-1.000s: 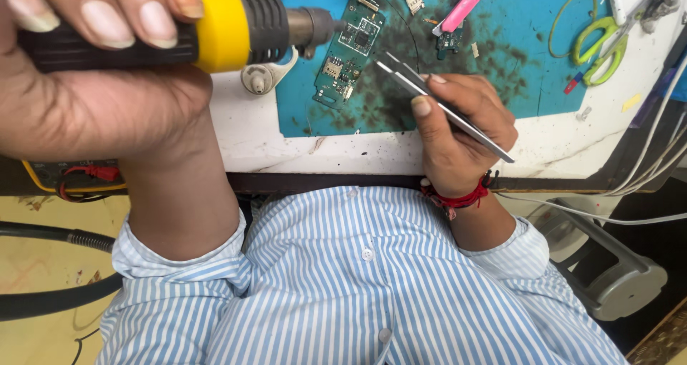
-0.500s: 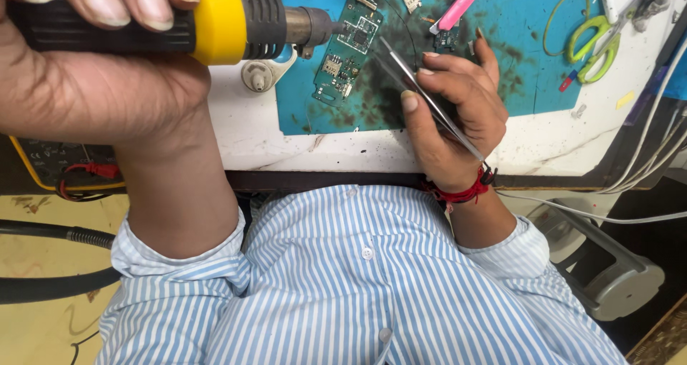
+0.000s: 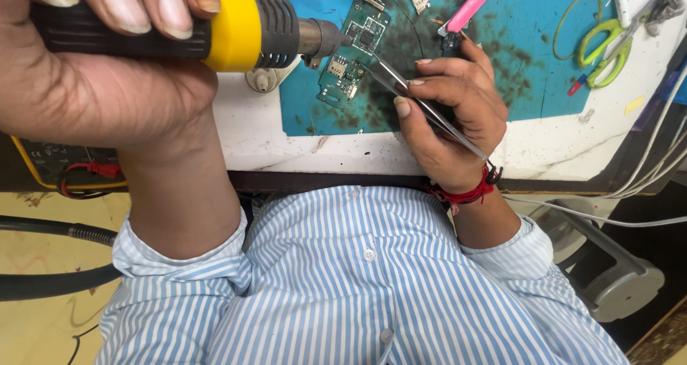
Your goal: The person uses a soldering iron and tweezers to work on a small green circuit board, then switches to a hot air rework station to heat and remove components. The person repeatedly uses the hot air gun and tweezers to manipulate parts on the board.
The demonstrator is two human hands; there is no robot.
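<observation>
My left hand (image 3: 93,71) grips a hot-air tool (image 3: 236,28) with a black handle, a yellow collar and a metal nozzle. The nozzle points right, just above a green circuit board (image 3: 351,57) that lies on a stained blue mat (image 3: 515,57). My right hand (image 3: 451,114) holds metal tweezers (image 3: 415,100); their tips reach the board next to the nozzle. A red thread is tied round my right wrist.
A pink-handled tool (image 3: 476,3) lies on the mat behind my right hand. Green-handled scissors (image 3: 605,46) rest at the far right. White cables (image 3: 644,172) hang off the white bench edge. A yellow meter with red leads (image 3: 64,168) sits low left, above a black hose (image 3: 43,229).
My right hand moved up and left, bringing the tweezer tips onto the circuit board. The hot-air tool stayed over the board.
</observation>
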